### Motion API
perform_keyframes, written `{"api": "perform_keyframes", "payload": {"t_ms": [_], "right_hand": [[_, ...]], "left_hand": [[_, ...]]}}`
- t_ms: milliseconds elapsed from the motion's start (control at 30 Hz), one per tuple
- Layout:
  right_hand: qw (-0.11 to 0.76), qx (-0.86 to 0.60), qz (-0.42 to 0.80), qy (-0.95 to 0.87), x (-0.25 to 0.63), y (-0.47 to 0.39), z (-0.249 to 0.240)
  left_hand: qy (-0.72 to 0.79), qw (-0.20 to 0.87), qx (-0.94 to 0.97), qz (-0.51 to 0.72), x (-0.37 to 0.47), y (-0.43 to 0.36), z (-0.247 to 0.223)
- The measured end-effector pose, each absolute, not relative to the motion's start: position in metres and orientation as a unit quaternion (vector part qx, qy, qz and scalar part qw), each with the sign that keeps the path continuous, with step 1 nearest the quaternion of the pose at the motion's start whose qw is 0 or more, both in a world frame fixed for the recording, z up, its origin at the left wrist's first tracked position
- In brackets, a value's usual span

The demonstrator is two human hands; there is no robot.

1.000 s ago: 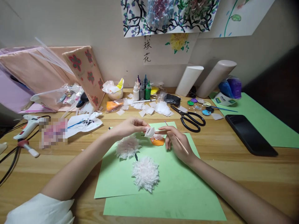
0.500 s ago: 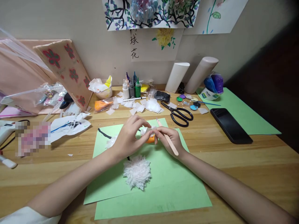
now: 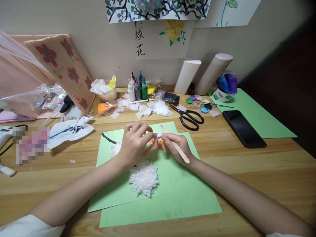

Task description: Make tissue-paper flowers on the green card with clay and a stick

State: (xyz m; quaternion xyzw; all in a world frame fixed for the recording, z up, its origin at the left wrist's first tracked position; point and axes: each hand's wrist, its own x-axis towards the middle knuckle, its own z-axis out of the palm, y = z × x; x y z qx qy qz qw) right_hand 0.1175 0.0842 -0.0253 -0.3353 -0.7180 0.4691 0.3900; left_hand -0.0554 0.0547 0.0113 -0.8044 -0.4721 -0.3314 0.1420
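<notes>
Above the green paper point(image 3: 111, 194), the fingertips of both hands meet at a small piece of white tissue paper point(image 3: 158, 135). My left hand point(image 3: 135, 143) is closed in a pinch on it. My right hand point(image 3: 179, 148) pinches at its other side and also grips a flat pointed wooden stick point(image 3: 182, 153), which slants across the palm. Just below the fingers shows a patch of orange clay point(image 3: 160, 144), partly hidden by them. A fluffy white tissue-paper flower point(image 3: 144, 179) lies nearer me. Another white tuft point(image 3: 115, 149) is half covered by my left hand, beside a black painted line point(image 3: 108, 138).
Black scissors point(image 3: 189, 119), loose white paper squares point(image 3: 160, 108) and paint bottles point(image 3: 137, 90) lie beyond the sheets. A phone point(image 3: 244, 128) rests at right. On the left are a stained tissue point(image 3: 74, 130) and a flowered board point(image 3: 66, 70).
My left fingers have curled in closer to the right fingertips, and the white tissue piece is now pinched between both hands. The camera view has tipped slightly downward.
</notes>
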Motion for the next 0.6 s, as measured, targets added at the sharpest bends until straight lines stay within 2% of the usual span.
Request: {"api": "perform_keyframes", "payload": {"t_ms": [233,600], "right_hand": [[0.417,-0.323,0.438,-0.728,0.1161,0.084,-0.0318],[0.417,-0.327,0.428,-0.732,0.1157,0.0843,-0.0299]], "left_hand": [[-0.518,0.047,-0.789,-0.326,-0.0574,0.0551,0.0147],[-0.516,0.022,-0.789,-0.332,-0.0568,0.0557,0.0151]]}}
